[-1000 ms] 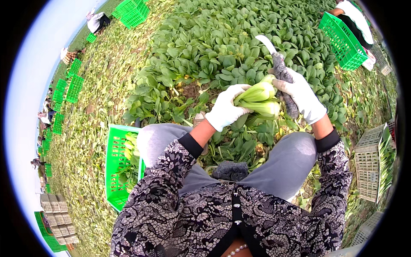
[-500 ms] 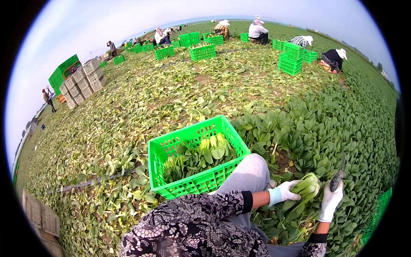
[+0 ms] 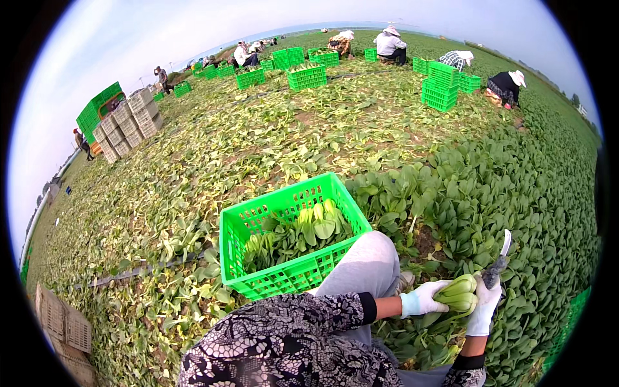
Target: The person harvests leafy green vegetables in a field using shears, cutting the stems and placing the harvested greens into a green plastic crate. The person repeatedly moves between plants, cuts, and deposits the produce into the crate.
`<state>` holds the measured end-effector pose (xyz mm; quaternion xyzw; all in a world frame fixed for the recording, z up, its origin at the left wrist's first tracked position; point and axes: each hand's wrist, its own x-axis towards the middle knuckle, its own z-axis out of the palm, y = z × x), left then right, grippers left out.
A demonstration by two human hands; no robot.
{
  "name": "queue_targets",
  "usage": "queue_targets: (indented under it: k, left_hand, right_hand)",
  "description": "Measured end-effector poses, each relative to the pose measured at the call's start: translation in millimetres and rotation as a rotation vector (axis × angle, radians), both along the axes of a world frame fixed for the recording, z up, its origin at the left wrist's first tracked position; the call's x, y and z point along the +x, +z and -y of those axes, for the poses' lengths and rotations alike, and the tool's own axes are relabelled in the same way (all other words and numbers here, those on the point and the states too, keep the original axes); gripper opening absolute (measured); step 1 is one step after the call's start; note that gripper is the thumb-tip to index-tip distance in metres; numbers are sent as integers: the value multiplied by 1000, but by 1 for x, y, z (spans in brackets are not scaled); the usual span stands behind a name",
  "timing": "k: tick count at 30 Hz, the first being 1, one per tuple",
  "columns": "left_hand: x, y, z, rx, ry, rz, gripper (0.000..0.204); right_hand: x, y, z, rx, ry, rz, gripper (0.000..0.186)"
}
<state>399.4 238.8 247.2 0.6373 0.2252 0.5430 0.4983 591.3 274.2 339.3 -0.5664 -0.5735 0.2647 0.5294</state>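
My left hand (image 3: 423, 299), in a white glove with a pale blue cuff, is closed round a head of bok choy (image 3: 459, 295). The plump pale green stalks point toward my right hand (image 3: 482, 311), also in a white glove. That hand grips a knife (image 3: 501, 255) by its dark handle, the short curved blade pointing up and away. The right glove is right beside the bok choy, perhaps touching it. Left of my knee stands a green plastic crate (image 3: 303, 275), partly filled with cut bok choy (image 3: 317, 221) lying in rows.
Growing bok choy (image 3: 535, 193) covers the ground to my right. Trimmed leaves (image 3: 180, 187) litter the left side. Stacked pale crates (image 3: 129, 126) stand far left, with more at lower left. Beyond, several people crouch among green crates (image 3: 440, 90). Another green crate (image 3: 569, 326) shows at right.
My right hand has moved left, up against the bok choy, and the knife blade has turned to show its flat side. At far left a standing person has shifted nearer the pale crates.
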Motion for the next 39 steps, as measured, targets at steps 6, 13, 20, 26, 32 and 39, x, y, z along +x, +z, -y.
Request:
queue_targets:
  k: [6,13,20,26,32,39]
  left_hand:
    - [0,-16,-11,-198,57,-85,79]
    - [-4,7,-8,-174,-41,-176,68]
    - [-6,-13,-20,-169,7,-235,53]
    - [-128,74,-41,316,383,116,40]
    - [-392,100,7,424,1003,-635,39]
    - [-528,-50,106,-29,607,-1497,42]
  right_hand:
    - [-15,-6,-1,-62,143,-286,19]
    - [-21,-2,3,-31,135,-206,23]
    - [-39,17,13,-133,371,-274,29]
    - [-51,39,13,-208,232,-462,36]
    - [-52,-14,-6,-441,280,-366,38]
    - [-31,-59,-5,-661,126,-237,42]
